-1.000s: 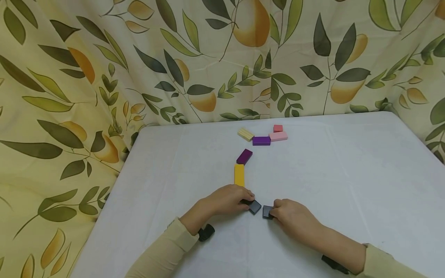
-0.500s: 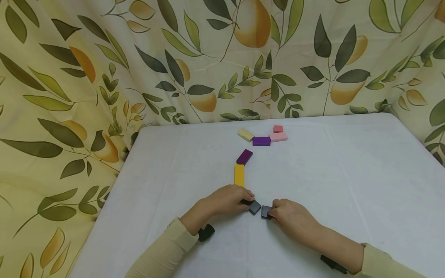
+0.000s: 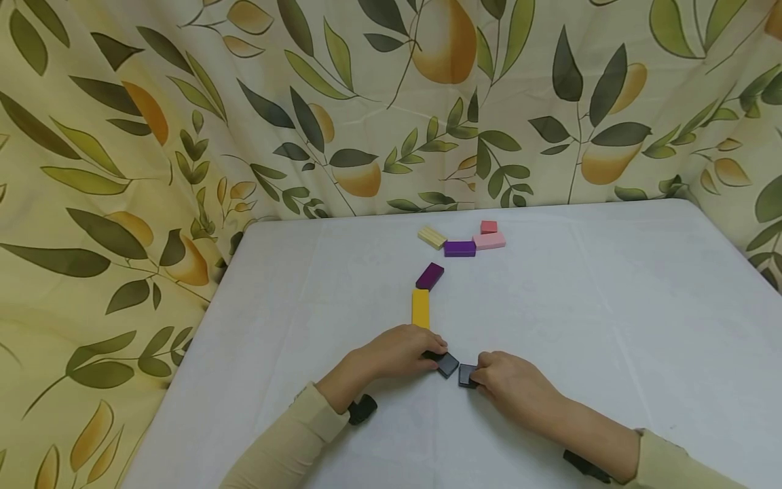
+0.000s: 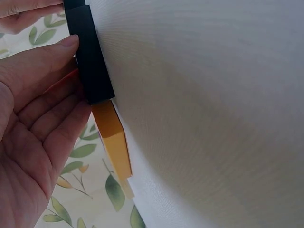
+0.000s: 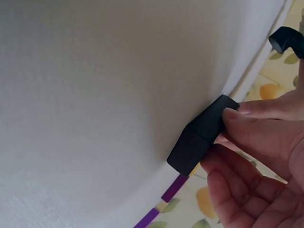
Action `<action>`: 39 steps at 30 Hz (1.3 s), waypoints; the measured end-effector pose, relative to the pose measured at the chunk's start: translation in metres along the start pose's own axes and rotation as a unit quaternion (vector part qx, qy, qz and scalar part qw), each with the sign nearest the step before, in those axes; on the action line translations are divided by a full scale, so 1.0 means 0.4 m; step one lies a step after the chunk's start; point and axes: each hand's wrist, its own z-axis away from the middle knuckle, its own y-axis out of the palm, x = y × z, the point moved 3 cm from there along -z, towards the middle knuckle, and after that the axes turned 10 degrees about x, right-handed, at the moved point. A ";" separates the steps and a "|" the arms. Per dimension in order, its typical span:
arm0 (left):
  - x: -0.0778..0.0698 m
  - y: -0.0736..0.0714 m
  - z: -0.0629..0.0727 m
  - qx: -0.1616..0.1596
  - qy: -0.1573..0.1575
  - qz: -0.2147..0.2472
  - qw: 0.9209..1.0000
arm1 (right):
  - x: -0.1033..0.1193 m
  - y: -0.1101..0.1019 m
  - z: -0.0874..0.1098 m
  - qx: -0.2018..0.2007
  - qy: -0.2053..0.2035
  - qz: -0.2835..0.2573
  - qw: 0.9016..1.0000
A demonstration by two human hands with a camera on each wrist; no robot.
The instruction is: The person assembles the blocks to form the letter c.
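Note:
My left hand (image 3: 400, 350) grips a dark grey rectangular block (image 3: 449, 365) flat on the white table, its far end showing past the fingers. My right hand (image 3: 519, 387) pinches another dark grey block (image 3: 466, 375), whose left end lies close beside the first with a narrow gap in the head view. In the left wrist view, the thumb lies on the side of the dark block (image 4: 91, 61), and a yellow block (image 4: 111, 128) adjoins its end. The right wrist view has dark blocks (image 5: 190, 147) end to end by the thumb and fingers.
Beyond my left hand, the yellow block leads to a dark purple block (image 3: 430, 276). Farther back lie a ridged cream block (image 3: 432, 236), a violet block (image 3: 459, 249), a pink block (image 3: 489, 241) and a red block (image 3: 489, 226). Leaf-and-fruit patterned cloth (image 3: 366, 102) hangs behind.
My right hand has slid its dark grey block slightly left, closer to the one under my left hand, and then a touch nearer to me. The left hand has stayed in place.

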 end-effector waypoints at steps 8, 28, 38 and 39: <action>-0.001 0.000 -0.001 0.002 -0.002 0.005 1.000 | 0.003 0.000 -0.002 0.001 -0.012 -0.007 1.000; -0.004 -0.003 0.000 0.003 -0.002 0.005 1.000 | -0.005 0.000 -0.006 0.023 -0.009 -0.019 1.000; -0.001 0.002 -0.005 0.008 -0.008 0.017 1.000 | 0.000 0.002 -0.004 0.012 -0.007 -0.010 1.000; -0.001 0.002 -0.005 0.008 -0.009 0.017 1.000 | 0.001 0.003 -0.004 0.009 -0.007 -0.009 1.000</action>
